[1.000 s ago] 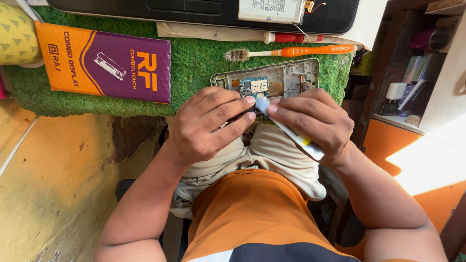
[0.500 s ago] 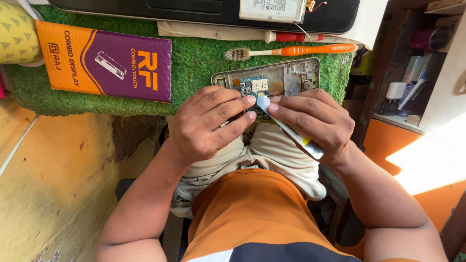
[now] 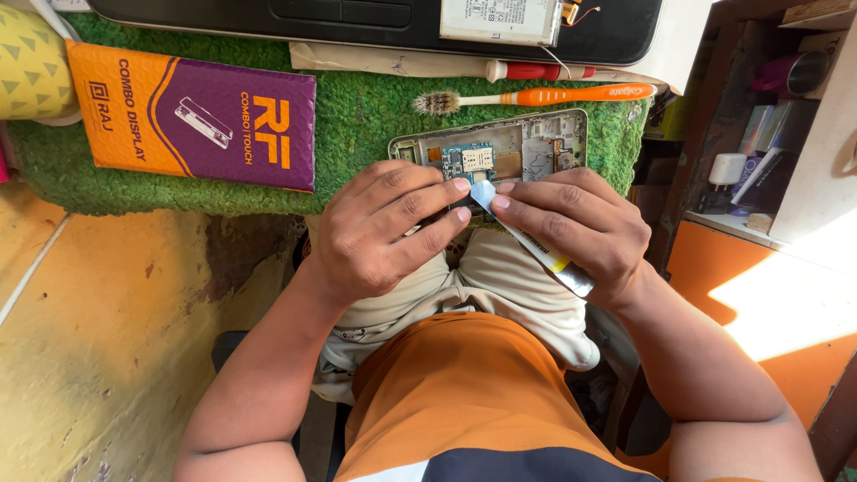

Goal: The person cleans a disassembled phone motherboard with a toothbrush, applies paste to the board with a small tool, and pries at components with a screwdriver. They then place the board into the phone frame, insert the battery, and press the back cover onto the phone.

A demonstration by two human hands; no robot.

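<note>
The opened phone [image 3: 500, 153] lies face down on the green mat [image 3: 357, 116] at the near edge of the bench, its back cover off and the blue circuit board [image 3: 468, 161] and metal shields laid bare; so the opening-up looks done, and the work seems to sit in its middle stage; the left hand [image 3: 379, 232] rests on the phone's near edge, fingers curled and pressing down on the frame, holding it flat rather than lifting it; the right hand [image 3: 576, 228] grips a slim tool [image 3: 536, 245] with a pale blue flat tip between thumb and fingers, the tip set at the phone's lower edge just beside the left fingertips [image 3: 460, 186]; whether the tip is under a part or only touching the frame I cannot tell, as the fingers hide the contact; no part appears lifted out of the body yet, and the board looks seated in place; beyond the phone lie an orange toothbrush [image 3: 544, 95] with worn bristles and a red-handled screwdriver [image 3: 536, 70], both untouched on the mat; a purple and orange box [image 3: 192, 116] sits closed to the left, well apart from the hands, so by my judgement its contents are not yet fitted; a flat battery [image 3: 502, 20] rests on the dark laptop [image 3: 357, 18] at the far side, away from the phone; refitting and closing the case remain, as far as I can judge.
</note>
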